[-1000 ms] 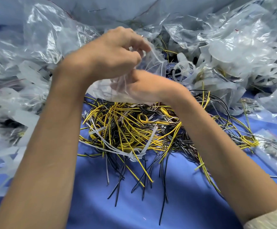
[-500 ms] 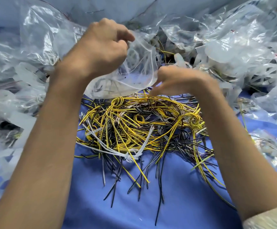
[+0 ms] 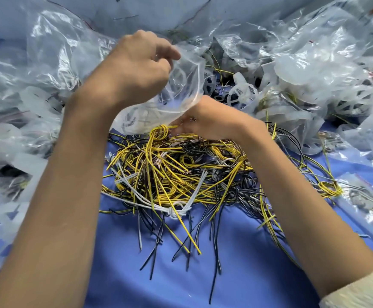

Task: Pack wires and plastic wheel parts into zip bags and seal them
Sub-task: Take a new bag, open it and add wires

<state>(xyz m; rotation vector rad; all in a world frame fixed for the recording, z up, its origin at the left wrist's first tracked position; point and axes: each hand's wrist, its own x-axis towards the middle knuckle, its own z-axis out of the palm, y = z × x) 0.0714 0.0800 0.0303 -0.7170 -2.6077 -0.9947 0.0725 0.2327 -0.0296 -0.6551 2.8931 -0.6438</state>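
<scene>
Centre frame: left hand (image 3: 136,63) pinches the mouth of a clear plastic zip bag (image 3: 181,94). Right hand (image 3: 212,121) is just below it, fingers (image 3: 177,128) touching a coiled yellow wire bundle (image 3: 159,133); grip unclear. The bundle tops a tangled yellow, black and white wire pile (image 3: 181,174) on the blue surface (image 3: 236,263).

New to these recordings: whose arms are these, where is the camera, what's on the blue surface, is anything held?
No machine here: a person's two bare arms, filmed by one camera worn on the head, looking down. The left hand grips a clear plastic zip bag. The right hand reaches a coil of yellow wires just below the bag; whether its fingers grip it is unclear. On the blue cloth lies a tangle of yellow, black and white wires, with white plastic wheel parts and crumpled clear bags around.
</scene>
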